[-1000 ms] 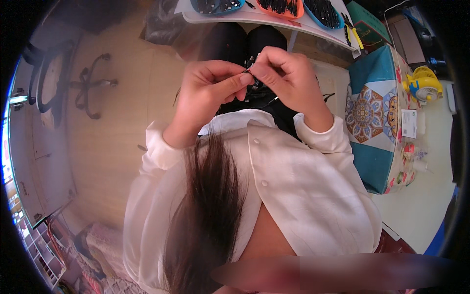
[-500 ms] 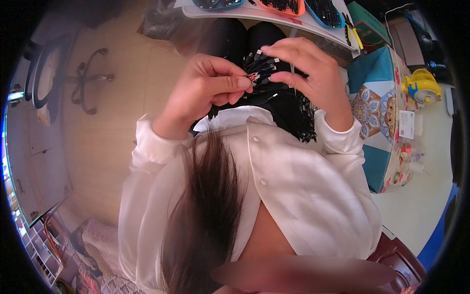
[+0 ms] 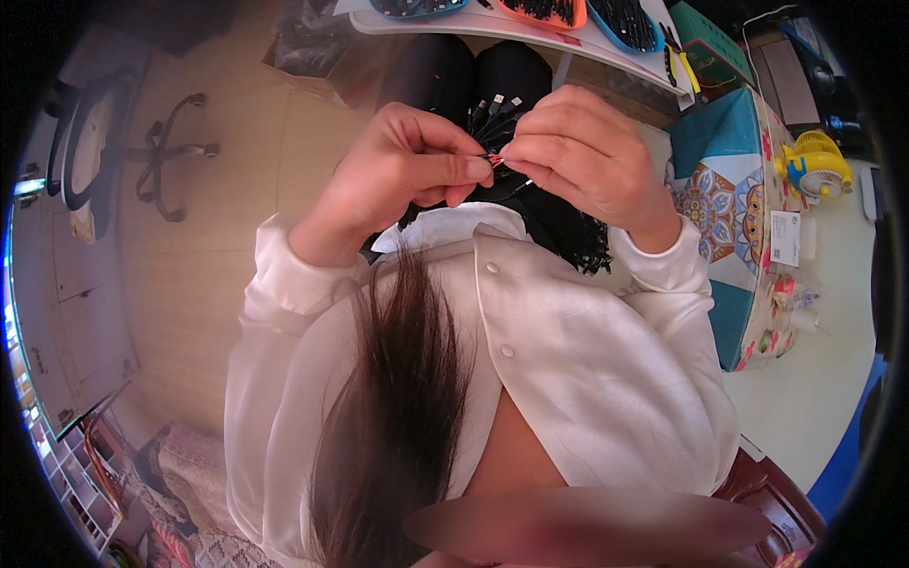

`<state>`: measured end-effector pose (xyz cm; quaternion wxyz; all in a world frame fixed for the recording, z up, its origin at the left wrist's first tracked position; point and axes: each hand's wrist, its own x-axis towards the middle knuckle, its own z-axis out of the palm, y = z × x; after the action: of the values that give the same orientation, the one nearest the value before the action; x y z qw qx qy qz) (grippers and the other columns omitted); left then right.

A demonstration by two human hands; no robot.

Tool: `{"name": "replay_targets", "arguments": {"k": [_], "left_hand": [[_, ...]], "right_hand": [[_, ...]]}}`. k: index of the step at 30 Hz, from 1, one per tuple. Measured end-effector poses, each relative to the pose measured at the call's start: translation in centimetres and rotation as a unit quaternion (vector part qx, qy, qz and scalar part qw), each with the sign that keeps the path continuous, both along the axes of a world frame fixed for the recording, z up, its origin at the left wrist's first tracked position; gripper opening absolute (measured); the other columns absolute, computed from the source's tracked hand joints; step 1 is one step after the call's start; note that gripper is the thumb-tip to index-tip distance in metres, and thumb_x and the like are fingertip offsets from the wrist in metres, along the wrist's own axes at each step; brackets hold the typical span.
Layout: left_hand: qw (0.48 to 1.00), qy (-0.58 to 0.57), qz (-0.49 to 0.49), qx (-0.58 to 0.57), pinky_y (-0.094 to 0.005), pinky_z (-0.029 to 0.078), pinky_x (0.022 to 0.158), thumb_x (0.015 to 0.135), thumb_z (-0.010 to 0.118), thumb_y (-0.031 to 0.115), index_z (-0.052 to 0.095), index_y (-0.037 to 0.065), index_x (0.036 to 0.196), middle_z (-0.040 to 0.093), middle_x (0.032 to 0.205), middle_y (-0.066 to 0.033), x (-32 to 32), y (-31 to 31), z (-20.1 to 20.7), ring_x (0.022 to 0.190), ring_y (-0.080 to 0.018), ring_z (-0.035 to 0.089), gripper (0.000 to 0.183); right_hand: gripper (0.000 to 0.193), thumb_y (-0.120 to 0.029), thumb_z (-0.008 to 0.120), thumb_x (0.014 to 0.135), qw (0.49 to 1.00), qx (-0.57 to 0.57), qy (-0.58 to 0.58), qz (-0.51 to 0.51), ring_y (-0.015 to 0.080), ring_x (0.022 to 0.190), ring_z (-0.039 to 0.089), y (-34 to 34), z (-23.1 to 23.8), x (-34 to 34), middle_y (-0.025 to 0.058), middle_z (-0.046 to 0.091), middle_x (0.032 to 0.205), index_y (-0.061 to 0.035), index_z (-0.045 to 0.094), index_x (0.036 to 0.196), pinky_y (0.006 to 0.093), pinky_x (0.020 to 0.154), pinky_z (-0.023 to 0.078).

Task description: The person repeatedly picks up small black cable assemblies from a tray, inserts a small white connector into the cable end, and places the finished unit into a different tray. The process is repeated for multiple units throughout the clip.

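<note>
Over my lap, my left hand (image 3: 407, 175) pinches a thin black cable between thumb and forefinger. The cable's red and pale wire ends (image 3: 495, 160) stick out past these fingertips. Facing it, my right hand (image 3: 587, 156) is closed in a pinch on those same wire ends, and the fingertips of both hands almost meet. Behind the fingers, several black cables with metal USB plugs (image 3: 498, 106) fan out across my dark trousers. More black cables (image 3: 573, 232) lie in a bundle on my lap, partly hidden by the right hand.
Ahead is a white table (image 3: 454, 26) with a blue tray (image 3: 625, 36) and an orange tray (image 3: 544, 21) of black cables. Yellow-handled pliers (image 3: 688, 72) lie at its right end. A patterned cloth-covered box (image 3: 724, 208) and a yellow fan (image 3: 817, 166) stand to the right.
My right hand has moved left and down from above the USB plugs, and its spread fingers have closed on the wire ends. My left hand stays nearly in place.
</note>
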<state>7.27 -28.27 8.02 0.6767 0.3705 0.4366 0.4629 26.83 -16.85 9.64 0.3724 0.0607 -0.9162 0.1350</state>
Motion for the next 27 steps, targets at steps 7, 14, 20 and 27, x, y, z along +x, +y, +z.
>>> {"name": "replay_targets", "arguments": {"k": [7, 14, 20, 27], "left_hand": [[0.764, 0.464, 0.178, 0.412, -0.0277, 0.047, 0.051, 0.076, 0.072, -0.001, 0.067, -0.005, 0.085, 0.061, 0.066, -0.0138, 2.4, -1.0, -0.8, 0.056, -0.0215, 0.061, 0.010], [0.752, 0.487, 0.157, 0.415, -0.0289, 0.046, 0.048, 0.079, 0.065, -0.005, 0.065, -0.004, 0.093, 0.056, 0.061, -0.0092, 2.4, -1.2, -1.4, 0.053, -0.0206, 0.058, 0.014], [0.947, 0.202, 0.171, 0.180, -0.0237, 0.043, 0.051, 0.084, 0.067, -0.001, 0.069, -0.005, 0.089, 0.063, 0.067, -0.0077, 2.3, -1.1, -1.3, 0.059, -0.0070, 0.055, 0.007], [0.839, 0.401, 0.155, 0.334, -0.0263, 0.045, 0.050, 0.080, 0.067, -0.002, 0.067, -0.005, 0.088, 0.062, 0.066, -0.0126, 2.5, -1.2, -1.2, 0.057, -0.0153, 0.059, 0.009]], "right_hand": [[0.014, -0.003, 0.073, 0.077, 0.954, -0.279, -0.098, -0.057, 0.0151, 0.072, 0.057, -0.8, -0.9, 0.5, 0.0047, 0.062, 0.083, -0.0002, 0.063, 0.085, 0.0270, 0.064, 0.048], [0.019, -0.012, 0.072, 0.084, 0.797, -0.575, -0.178, -0.039, 0.0120, 0.076, 0.060, -0.7, -1.0, 0.8, 0.0019, 0.064, 0.085, -0.0015, 0.067, 0.099, 0.0235, 0.069, 0.048], [0.031, -0.014, 0.077, 0.069, 0.994, 0.061, -0.001, -0.095, 0.0243, 0.082, 0.060, -1.0, -0.7, 0.7, 0.0058, 0.061, 0.092, -0.0041, 0.065, 0.097, 0.0328, 0.068, 0.048], [0.020, -0.005, 0.075, 0.074, 0.995, -0.030, -0.050, -0.086, 0.0205, 0.074, 0.058, -0.9, -0.9, 0.4, 0.0054, 0.059, 0.082, -0.0008, 0.060, 0.086, 0.0282, 0.064, 0.046]]}}
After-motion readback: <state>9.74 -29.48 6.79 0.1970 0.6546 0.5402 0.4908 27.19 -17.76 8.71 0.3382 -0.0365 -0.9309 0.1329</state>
